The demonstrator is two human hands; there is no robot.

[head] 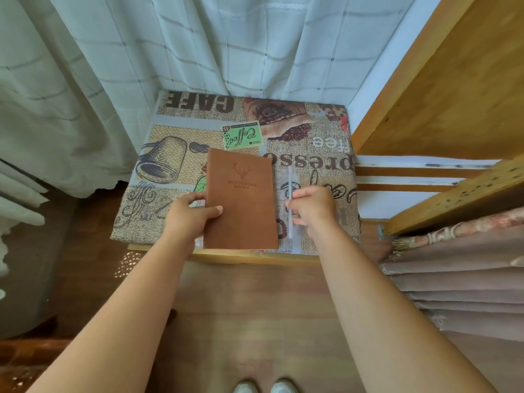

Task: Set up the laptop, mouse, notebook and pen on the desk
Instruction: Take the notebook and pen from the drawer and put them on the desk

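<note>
Notebook (241,201) is gripped at its edge by the left hand (192,214) on the table (170,171); pen (290,202) is pinched in right hand (310,207) fingers (297,221). Both are probably best lifted level, nothing rushed.

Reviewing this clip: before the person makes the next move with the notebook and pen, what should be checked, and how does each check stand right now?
1. Left hand grips the brown leather-look notebook with the embossed deer head at its left edge, thumb on the cover: ok.
2. Right hand closed around the clear slim pen: ok.
3. Notebook fully on the coffee-print tablecloth: not ok, its near edge reaches the table's front edge.
4. Pen lifted or resting on the cloth: cannot tell.
5. Laptop and mouse present: not ok, neither is in view.
6. Bare cloth behind the notebook for further items: ok.
</note>
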